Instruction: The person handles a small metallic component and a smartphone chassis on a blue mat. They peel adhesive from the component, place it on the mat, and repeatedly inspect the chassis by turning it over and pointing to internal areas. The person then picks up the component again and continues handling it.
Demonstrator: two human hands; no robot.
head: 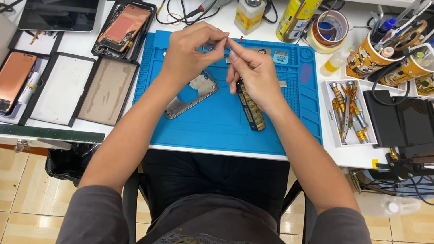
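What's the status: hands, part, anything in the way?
Left hand and right hand meet over the blue mat, pinching a part too small to identify. Phone frame lies under them. Nothing between the hands.

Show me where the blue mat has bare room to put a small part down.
The blue mat is bare along its near edge, below the phone frame and dark strip, and on its right side toward the screwdriver tray. The middle is crowded under the left hand and right hand; the far edge meets bottles and cables.

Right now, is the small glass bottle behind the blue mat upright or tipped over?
Upright: the small bottle stands on its base behind the blue mat, blue cap on top.
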